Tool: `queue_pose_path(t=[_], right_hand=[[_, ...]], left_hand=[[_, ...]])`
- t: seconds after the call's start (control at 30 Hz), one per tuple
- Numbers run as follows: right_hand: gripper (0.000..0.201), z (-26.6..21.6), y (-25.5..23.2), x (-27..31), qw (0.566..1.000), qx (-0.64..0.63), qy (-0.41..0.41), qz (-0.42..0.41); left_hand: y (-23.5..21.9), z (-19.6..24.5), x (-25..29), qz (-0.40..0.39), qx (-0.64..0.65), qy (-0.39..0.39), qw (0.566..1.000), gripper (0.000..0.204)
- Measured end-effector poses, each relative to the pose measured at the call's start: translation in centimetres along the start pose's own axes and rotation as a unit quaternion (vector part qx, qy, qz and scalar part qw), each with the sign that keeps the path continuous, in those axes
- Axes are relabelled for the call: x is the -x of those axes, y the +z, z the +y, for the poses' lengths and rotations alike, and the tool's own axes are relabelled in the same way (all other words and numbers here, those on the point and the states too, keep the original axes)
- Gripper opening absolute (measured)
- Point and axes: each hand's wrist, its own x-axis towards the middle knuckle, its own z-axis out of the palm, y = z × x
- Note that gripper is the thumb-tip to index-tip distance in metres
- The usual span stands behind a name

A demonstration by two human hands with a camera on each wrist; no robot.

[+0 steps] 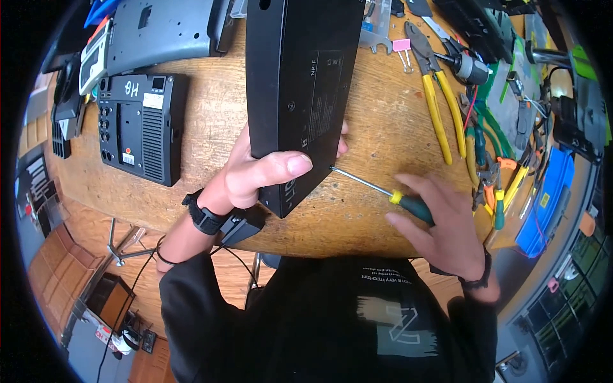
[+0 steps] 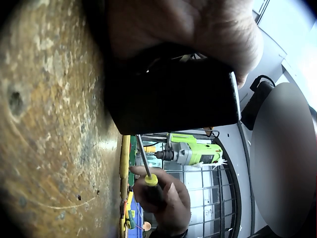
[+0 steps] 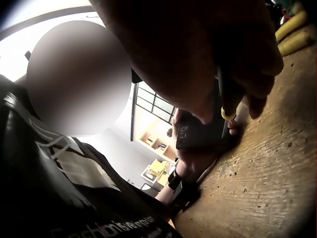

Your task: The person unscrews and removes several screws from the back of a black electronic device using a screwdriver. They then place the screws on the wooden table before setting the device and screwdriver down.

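My left hand [image 1: 246, 175] grips the lower end of a black, box-shaped device housing [image 1: 265, 83], its thumb lying across one face. The housing stands tilted on edge over the wooden table, with printed labels along its side. In my right hand [image 1: 450, 223] is a screwdriver [image 1: 415, 207] with a dark green and yellow handle. Its steel shaft points left, the tip right at the housing's side near the bottom. The left wrist view shows the fingers of the right hand [image 2: 173, 203] around the handle. Most of the left fingers are hidden behind the housing.
A black module marked HQ [image 1: 140, 124] lies at left, below a large dark panel [image 1: 166, 32]. Yellow-handled pliers [image 1: 440, 96], a pink binder clip [image 1: 401, 46] and several hand tools crowd the right side. A blue tray [image 1: 546, 204] sits at the right edge.
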Motion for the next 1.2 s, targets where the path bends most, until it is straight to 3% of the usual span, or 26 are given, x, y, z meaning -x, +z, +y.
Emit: queue_pose_path(t=[0.13, 0.33, 0.53, 0.63, 0.83, 1.03, 1.2], right_hand=[[0.024, 0.4, -0.4, 0.2, 0.998, 0.027, 0.007, -0.056], [0.024, 0.4, -0.3, 0.0, 1.000, -0.013, -0.026, -0.005], [0.023, -0.6, -0.2, -0.1, 1.000, 0.018, 0.012, 0.006], [0.026, -0.1, -0.6, 0.0, 0.996, 0.084, -0.008, -0.020], [0.034, 0.6, -0.7, -0.2, 0.997, 0.052, -0.055, 0.016], [0.029, -0.6, -0.5, -0.1, 0.997, 0.076, 0.026, 0.002], [0.029, 0.4, -0.6, -0.3, 0.995, 0.075, -0.064, 0.023]], left_hand=[[0.0, 0.0, 0.0, 0.000, 0.004, -0.001, 1.000, 0.099], [0.2, 0.2, 0.1, 0.007, 0.005, -0.004, 1.000, 0.099], [0.3, 0.1, 0.0, 0.010, 0.013, 0.001, 1.000, 0.100], [0.1, -0.1, 0.0, 0.008, 0.021, 0.002, 1.000, 0.101], [0.1, 0.1, -0.1, 0.008, 0.020, -0.001, 1.000, 0.102], [0.3, 0.0, -0.2, 0.016, 0.010, 0.003, 1.000, 0.104], [0.2, -0.3, -0.2, 0.014, 0.007, 0.004, 1.000, 0.105]])
